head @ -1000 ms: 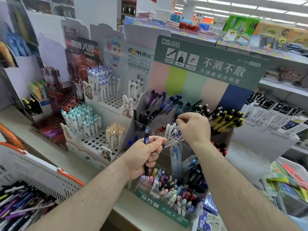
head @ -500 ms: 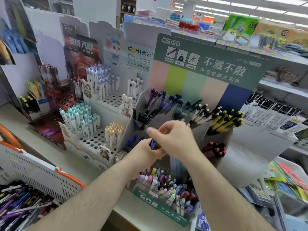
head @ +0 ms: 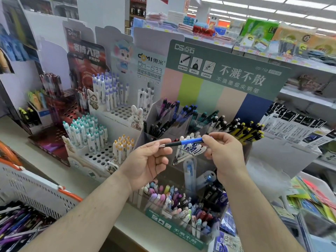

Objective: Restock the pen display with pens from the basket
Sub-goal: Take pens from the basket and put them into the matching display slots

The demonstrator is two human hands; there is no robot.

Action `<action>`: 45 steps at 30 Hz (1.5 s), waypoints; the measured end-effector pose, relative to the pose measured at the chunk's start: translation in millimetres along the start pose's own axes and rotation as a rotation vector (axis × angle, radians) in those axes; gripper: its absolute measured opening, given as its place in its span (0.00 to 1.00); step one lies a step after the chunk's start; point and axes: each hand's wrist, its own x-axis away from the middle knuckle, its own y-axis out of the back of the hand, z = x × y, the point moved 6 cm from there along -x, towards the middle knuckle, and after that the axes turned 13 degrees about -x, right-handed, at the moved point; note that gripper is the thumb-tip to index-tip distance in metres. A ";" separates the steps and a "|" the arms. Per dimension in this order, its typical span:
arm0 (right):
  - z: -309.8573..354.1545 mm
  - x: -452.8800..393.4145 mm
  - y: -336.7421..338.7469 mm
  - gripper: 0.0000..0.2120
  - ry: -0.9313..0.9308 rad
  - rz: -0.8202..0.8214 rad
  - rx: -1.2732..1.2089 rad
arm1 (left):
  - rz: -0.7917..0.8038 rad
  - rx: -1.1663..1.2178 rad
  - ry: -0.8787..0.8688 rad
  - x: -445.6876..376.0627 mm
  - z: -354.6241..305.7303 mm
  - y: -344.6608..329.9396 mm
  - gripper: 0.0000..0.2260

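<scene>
A blue pen [head: 189,142] with a black grip and metal tip lies level in front of the green-headed pen display [head: 223,70]. My right hand [head: 221,151] pinches its blue end; my left hand [head: 150,160] holds the tip end between thumb and fingers. Behind the pen, clear compartments hold purple, blue, black, white and yellow pens [head: 245,131]. Lower compartments [head: 181,210] hold pastel and dark pens. The white basket [head: 36,190] with orange handles sits at lower left, with several pens [head: 16,228] inside.
White stands with holes [head: 101,157] carry teal-, purple- and orange-capped pens at left of the display. A red display [head: 60,113] stands further left. Packaged stationery [head: 298,130] fills the shelf at right. A beige counter edge [head: 127,228] runs under everything.
The left hand held the pen upright a second ago. The right hand came over, took its top, and the pen now lies level between both hands, higher up.
</scene>
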 end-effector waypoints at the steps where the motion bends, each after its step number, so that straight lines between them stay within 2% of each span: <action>1: -2.5 -0.7 -0.6 0.03 -0.008 -0.006 -0.029 | 0.012 0.037 -0.016 -1.7 -1.6 -1.2 0.15; 3: -3.1 -1.0 -3.5 0.02 -0.004 -0.012 -0.090 | 0.063 0.118 -0.036 -5.6 -4.5 -3.5 0.12; 6: 9.0 0.7 -10.5 0.04 0.072 -0.032 -0.209 | 0.160 0.214 -0.062 -10.5 -10.6 -7.5 0.17; 8: 30.4 0.7 -12.9 0.07 0.256 -0.065 -0.234 | 0.145 0.189 -0.066 -12.8 -13.5 -6.3 0.13; 9: 43.2 -0.4 -13.3 0.08 0.372 -0.084 -0.217 | 0.139 0.171 -0.059 -13.8 -14.8 -5.8 0.14; 11: 66.8 -3.0 -14.3 0.07 0.582 -0.131 -0.161 | 0.158 0.151 -0.041 -15.3 -17.1 -4.8 0.16; 14: 90.7 -12.4 -18.3 0.03 0.809 -0.223 -0.024 | 0.197 0.149 -0.040 -18.3 -18.6 -0.5 0.29; 18: 98.2 -34.4 -43.0 0.06 0.930 -0.220 0.255 | 0.183 0.133 -0.031 -21.4 -18.7 5.1 0.31; 23: 79.2 -58.9 -81.3 0.08 0.898 -0.096 0.535 | 0.065 0.109 -0.016 -16.8 -20.7 12.7 0.17; 28: 61.5 -77.4 -111.9 0.10 0.603 0.020 0.891 | 0.008 0.052 0.000 -9.4 -20.3 17.3 0.16; 33: 53.7 -82.4 -122.3 0.08 0.423 0.086 1.035 | -0.006 -0.005 0.010 -1.4 -20.7 20.9 0.18; 36: 54.8 -79.3 -125.1 0.11 0.413 0.110 1.063 | -0.024 -0.051 0.008 4.0 -21.5 24.6 0.19; 40: 55.7 -55.6 -127.3 0.17 0.580 0.060 1.032 | -0.060 -0.101 -0.002 12.6 -23.8 33.4 0.18; 43: 39.9 -19.9 -141.5 0.11 0.676 0.117 0.790 | -0.090 -0.120 -0.010 20.7 -23.0 47.4 0.18; 45: 20.7 4.3 -157.7 0.07 0.653 0.202 0.653 | -0.115 -0.152 -0.002 27.7 -20.8 58.4 0.19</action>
